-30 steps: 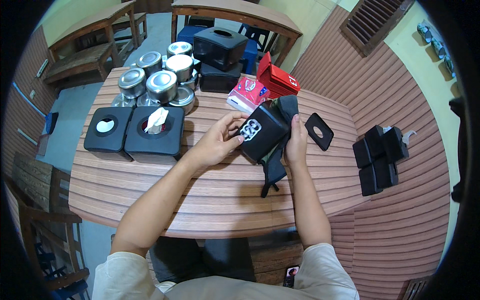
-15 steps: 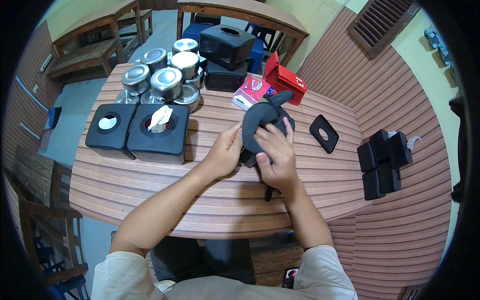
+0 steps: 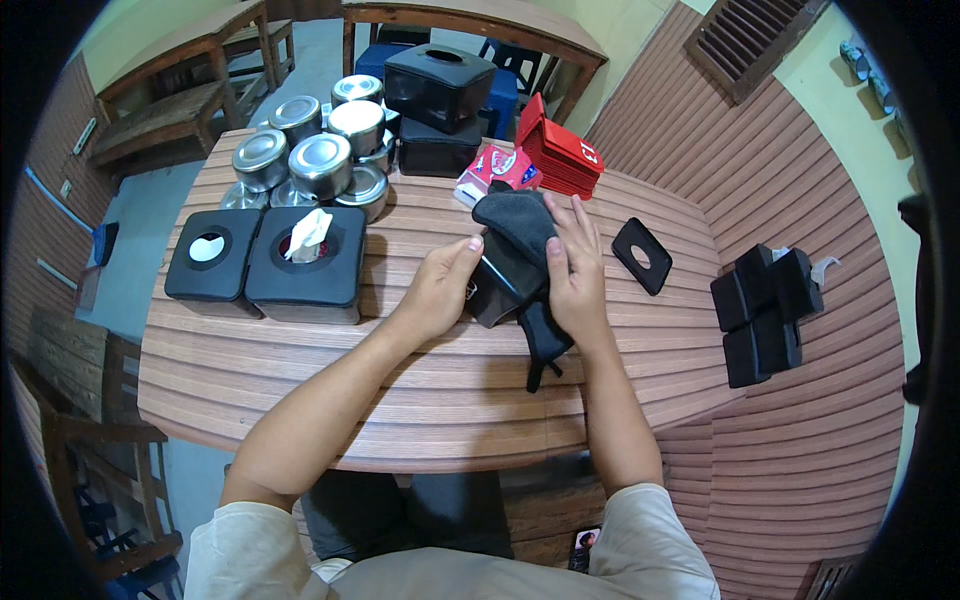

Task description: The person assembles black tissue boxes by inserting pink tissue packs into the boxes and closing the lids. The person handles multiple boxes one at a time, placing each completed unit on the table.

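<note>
My left hand [image 3: 443,285] grips a small black box [image 3: 493,298] by its left side, thumb on the upper edge. The box is tilted, and part of its smooth surface shows. Across its top and right side lies a dark grey cloth [image 3: 518,222]. My right hand [image 3: 580,275] presses this cloth against the box, fingers extended along it and thumb on top. A loose end of the cloth hangs below, towards me. To the right, a black lid [image 3: 624,240] with an oval hole rests on the table.
Two black tissue boxes [image 3: 345,290] stand left on the wooden table [image 3: 420,420]. Behind them are stacked round metal tins [image 3: 320,165]. Two larger black boxes [image 3: 440,85], a red-and-white tissue pack [image 3: 510,168] and red folded holders [image 3: 565,160] sit at the back. Several black boxes [image 3: 755,310] are at the right.
The cloth has slid off part of the box, so more of the box shows. My right hand has turned and shifted to the box's right side.
</note>
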`<state>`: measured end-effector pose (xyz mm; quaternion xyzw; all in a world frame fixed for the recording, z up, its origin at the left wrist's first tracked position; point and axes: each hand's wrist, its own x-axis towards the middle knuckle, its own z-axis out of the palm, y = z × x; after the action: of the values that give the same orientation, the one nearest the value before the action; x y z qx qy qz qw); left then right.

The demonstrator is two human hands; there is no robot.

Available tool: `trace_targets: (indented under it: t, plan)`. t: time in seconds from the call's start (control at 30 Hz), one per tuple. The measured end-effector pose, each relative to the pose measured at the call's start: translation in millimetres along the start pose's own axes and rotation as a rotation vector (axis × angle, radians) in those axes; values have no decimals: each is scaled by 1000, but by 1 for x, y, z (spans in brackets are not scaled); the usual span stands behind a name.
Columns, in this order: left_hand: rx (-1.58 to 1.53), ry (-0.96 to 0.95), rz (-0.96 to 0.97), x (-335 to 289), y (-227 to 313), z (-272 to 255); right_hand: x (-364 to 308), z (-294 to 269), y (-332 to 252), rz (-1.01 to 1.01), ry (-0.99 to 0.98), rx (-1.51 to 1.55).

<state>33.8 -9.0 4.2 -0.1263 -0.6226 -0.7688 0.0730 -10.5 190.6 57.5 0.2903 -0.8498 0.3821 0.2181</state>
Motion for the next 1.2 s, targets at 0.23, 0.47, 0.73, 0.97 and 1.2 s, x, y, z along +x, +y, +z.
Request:
trace_targets:
  t: [0.23,0.47,0.73,0.97,1.2]
  plan:
    - [-47,67,-86,-7,6,-2,-17,6,-44,-275,-194,-206]
    - [12,-11,25,-1,3,0,-5,3,-24,-131,-86,-67]
    - [95,-79,-133,-1,6,-10,-5,7,28,280,-5,521]
    - [-51,45,-79,-2,9,-8,-15,31,68,684,119,867]
    - [-688,328,-240,11,-3,-26,-18,28,62,593,-83,726]
